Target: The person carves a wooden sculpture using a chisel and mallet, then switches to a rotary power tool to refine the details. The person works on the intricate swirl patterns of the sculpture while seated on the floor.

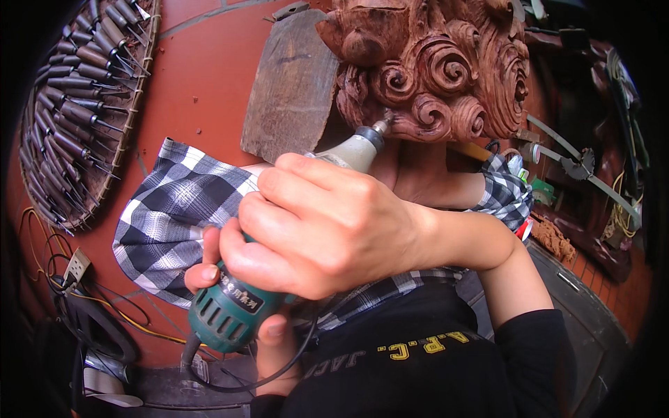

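Note:
A green electric die grinder (221, 322) with a grey nose slants up and away from me. My right hand (327, 223) is closed around its front part, knuckles up. Behind, my left hand (275, 348) grips the green body from below, thumb on one side and fingertips on the other; its palm is hidden. The metal collet (380, 127) at the grinder's tip meets the lower edge of a reddish-brown wood carving (446, 70) full of deep spiral curls. Whether the bit is spinning cannot be made out. The power cord loops from the grinder's rear past my left wrist.
At the left lies a round woven tray (143, 83) crowded with wooden-handled chisels. A flat worn board (289, 87) rests left of the carving. Cables run by a power strip (78, 265) at lower left. Dark carved wood (592, 230) and a metal strap stand at right. My checked-cloth legs flank the grinder.

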`<state>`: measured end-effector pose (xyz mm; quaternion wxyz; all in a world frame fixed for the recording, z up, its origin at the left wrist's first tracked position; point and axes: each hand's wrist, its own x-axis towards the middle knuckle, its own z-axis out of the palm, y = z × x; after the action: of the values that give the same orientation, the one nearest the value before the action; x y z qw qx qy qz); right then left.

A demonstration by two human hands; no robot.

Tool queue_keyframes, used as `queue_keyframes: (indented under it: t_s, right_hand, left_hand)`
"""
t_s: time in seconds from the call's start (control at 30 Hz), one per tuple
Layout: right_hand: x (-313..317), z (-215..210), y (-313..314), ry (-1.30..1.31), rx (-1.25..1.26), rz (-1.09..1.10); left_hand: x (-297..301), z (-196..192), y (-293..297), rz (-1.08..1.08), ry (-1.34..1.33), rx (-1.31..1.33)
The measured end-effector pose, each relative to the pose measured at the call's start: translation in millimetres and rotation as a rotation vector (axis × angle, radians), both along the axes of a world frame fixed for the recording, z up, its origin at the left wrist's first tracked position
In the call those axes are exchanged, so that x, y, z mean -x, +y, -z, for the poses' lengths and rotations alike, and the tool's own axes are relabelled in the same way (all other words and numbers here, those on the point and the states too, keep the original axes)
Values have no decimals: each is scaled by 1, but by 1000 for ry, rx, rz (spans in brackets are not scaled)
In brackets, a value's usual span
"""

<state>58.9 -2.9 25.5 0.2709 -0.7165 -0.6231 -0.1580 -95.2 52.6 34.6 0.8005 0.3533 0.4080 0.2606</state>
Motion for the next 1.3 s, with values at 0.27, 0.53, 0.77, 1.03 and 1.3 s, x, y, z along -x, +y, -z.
queue_keyframes:
  t_s: [0.27, 0.53, 0.77, 1.03, 1.3]
  right_hand:
    - [-5, 4, -3, 39, -71, 18]
    - [-9, 16, -1, -104, -49, -72]
    - [-13, 6, -11, -94, 21, -74]
    - [-5, 15, -5, -40, -21, -65]
    - [2, -13, -14, -11, -70, -114]
  left_hand:
    - [-4, 5, -3, 78, 18, -33]
    - [-5, 8, -5, -10, 25, -59]
    - [-1, 2, -5, 62, 31, -2]
    - [0, 15, -11, 54, 74, -148]
    - [22, 9, -13, 200, -126, -395]
